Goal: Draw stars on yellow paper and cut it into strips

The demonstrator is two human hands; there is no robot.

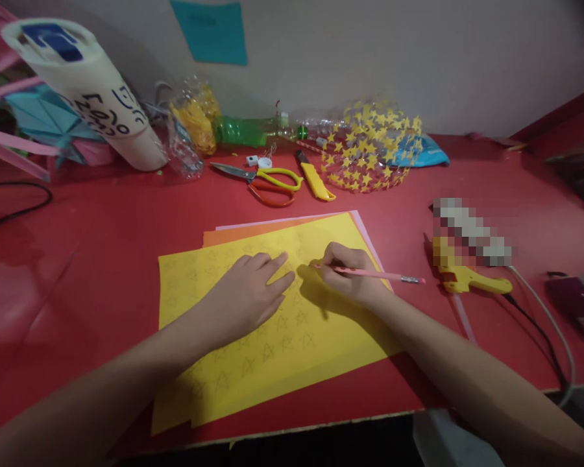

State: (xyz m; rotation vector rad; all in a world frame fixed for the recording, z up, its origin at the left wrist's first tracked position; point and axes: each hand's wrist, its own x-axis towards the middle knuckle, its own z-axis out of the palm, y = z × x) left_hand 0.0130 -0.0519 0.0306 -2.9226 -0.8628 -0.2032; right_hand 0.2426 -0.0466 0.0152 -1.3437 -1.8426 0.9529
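A sheet of yellow paper (370,324) lies on the red table, with rows of pencil-drawn stars over its left and middle parts. My left hand (250,285) rests flat on the sheet, fingers spread and holding nothing. A pink pencil (374,275) is gripped in my right hand (348,269), its tip close to the paper just right of the drawn stars and its eraser end pointing right. Whether the tip touches the paper I cannot tell. Orange paper (211,239) and pink paper (365,237) stick out from under the yellow sheet at the back.
Behind the paper lie scissors (272,180) and a yellow utility knife (315,178). Further back are a green bottle (243,131), a clear dome with yellow stars (370,146) and a white tumbler (95,97). On the right sit a yellow glue gun (467,279) and a power strip (472,230) with cords.
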